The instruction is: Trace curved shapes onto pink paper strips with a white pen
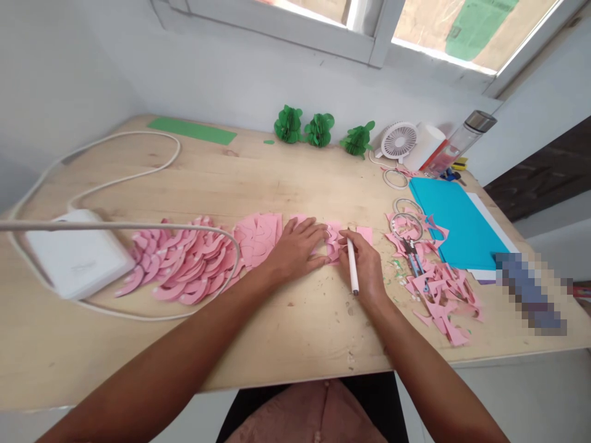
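Observation:
My left hand (302, 246) lies flat with its fingers spread on a pink paper strip (364, 234) in the middle of the table. A white pen (353, 267) is gripped in my right hand (367, 264), its lower end over the strip just right of my left fingers. Dark curved lines show on the paper between the hands. Left of my left hand are pink sheets (259, 237) marked with drawn curves. Beyond them is a heap of cut, curved pink paper pieces (189, 264). My hands hide part of the strip.
Pink scraps (446, 301), scissors (412, 255) and tape rolls (406, 225) lie at right, near blue sheets (462, 221). Green paper ornaments (318, 129), a fan (399, 141) and a bottle (457, 147) stand behind. A white cable (161, 317) loops around a white box (83, 258) at left.

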`<state>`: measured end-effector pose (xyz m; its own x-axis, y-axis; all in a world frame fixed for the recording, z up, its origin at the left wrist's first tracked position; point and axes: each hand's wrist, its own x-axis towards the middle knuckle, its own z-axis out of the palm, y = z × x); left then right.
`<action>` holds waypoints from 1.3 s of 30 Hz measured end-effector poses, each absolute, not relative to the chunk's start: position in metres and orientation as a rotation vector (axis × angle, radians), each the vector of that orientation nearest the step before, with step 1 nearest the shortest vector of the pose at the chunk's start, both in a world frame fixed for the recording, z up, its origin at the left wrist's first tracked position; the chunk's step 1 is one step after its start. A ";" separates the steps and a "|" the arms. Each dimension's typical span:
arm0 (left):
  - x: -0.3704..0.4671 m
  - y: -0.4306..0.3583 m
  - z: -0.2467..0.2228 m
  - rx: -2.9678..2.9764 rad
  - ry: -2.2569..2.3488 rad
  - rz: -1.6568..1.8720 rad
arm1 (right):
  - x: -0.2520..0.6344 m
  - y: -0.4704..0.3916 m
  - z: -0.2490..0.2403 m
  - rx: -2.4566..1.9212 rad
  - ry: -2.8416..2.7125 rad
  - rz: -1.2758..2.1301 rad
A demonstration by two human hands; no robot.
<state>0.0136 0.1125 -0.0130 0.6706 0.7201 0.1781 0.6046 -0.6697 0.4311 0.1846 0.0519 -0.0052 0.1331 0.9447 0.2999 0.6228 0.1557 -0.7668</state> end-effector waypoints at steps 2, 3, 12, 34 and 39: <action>0.013 0.112 -0.013 2.550 1.042 0.490 | 0.186 0.052 -0.005 -1.553 -1.555 0.477; 0.013 0.112 -0.013 2.548 1.038 0.499 | 0.187 0.053 -0.005 -1.554 -1.547 0.473; 0.013 0.112 -0.012 2.531 1.013 0.690 | 0.193 0.055 0.001 -1.579 -1.399 0.413; 0.012 0.110 -0.005 2.586 1.200 0.722 | 0.195 0.055 0.002 -1.577 -1.316 0.371; 0.011 0.107 -0.006 2.632 1.159 0.634 | 0.198 0.058 -0.003 -1.572 -1.329 0.375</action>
<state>0.0114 0.1071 -0.0058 0.6014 0.7389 0.3039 0.6546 -0.6738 0.3428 0.1975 0.0580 -0.0029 0.3474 0.8704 0.3489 0.5597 0.1060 -0.8219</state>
